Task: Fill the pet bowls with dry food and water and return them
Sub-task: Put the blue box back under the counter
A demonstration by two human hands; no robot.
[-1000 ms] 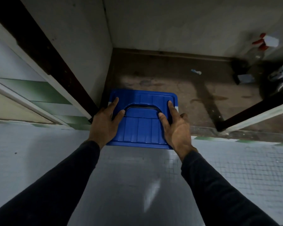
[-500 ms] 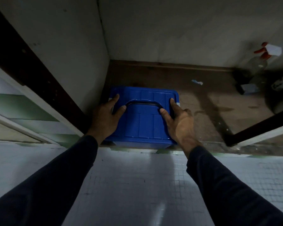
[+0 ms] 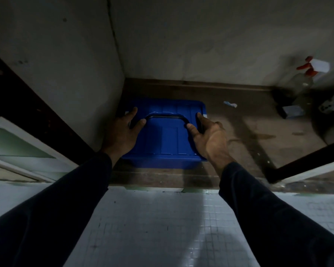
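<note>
Your left hand (image 3: 123, 132) lies flat with fingers spread on the blue bin (image 3: 168, 139), which sits in the brown floor's (image 3: 245, 135) corner. Your right hand (image 3: 208, 135) grips its right edge. No writing is readable.

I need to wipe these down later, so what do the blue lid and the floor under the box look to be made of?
Blue lid: apparently moulded plastic, glossy, with ribbed panels and a dark handle. Cupboard floor: seemingly bare wood or board, matt brown, stained; too dim to be sure.
</note>
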